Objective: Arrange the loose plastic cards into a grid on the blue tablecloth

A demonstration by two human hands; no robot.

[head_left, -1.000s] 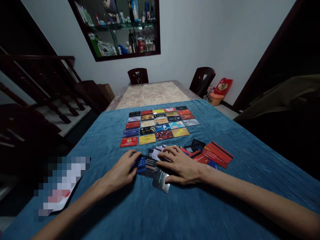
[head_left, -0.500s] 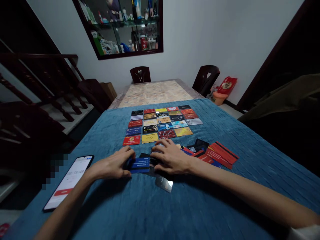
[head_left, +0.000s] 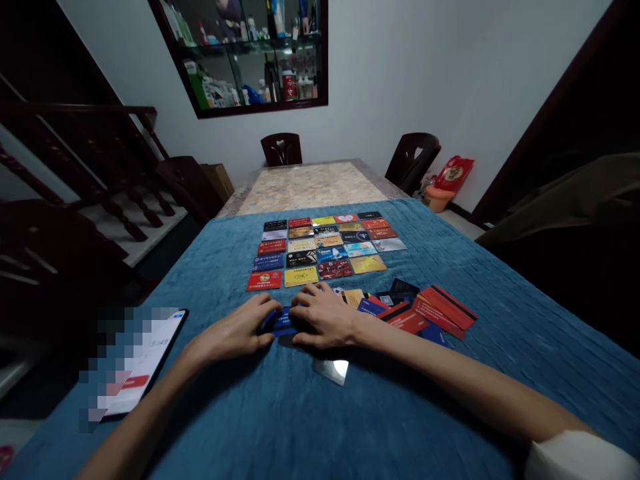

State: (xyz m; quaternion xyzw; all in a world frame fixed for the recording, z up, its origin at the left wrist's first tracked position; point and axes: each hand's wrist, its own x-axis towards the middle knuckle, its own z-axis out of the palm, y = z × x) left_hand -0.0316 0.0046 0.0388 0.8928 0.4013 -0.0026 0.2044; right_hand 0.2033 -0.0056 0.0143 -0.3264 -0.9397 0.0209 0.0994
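Note:
Both my hands rest on a small pile of cards on the blue tablecloth [head_left: 350, 413]. My left hand [head_left: 237, 330] curls its fingers round the left end of a blue card [head_left: 283, 324]. My right hand [head_left: 323, 315] lies palm down over the same pile, fingers bent and pressing on the cards, its fingertips almost meeting the left hand. A shiny silver card [head_left: 333, 369] sticks out just below my right wrist. Beyond my hands a grid of cards [head_left: 323, 250] lies in neat rows, face up.
A loose heap of red, black and blue cards [head_left: 420, 310] spreads to the right of my hands. A phone [head_left: 143, 363] with a lit screen lies at the left edge. Two dark chairs [head_left: 283, 148] stand at the table's far end, a stair rail at left.
My right hand has slid left across the pile toward my left hand, covering the dark cards. The left hand has stayed on the blue card. The view tilted a little.

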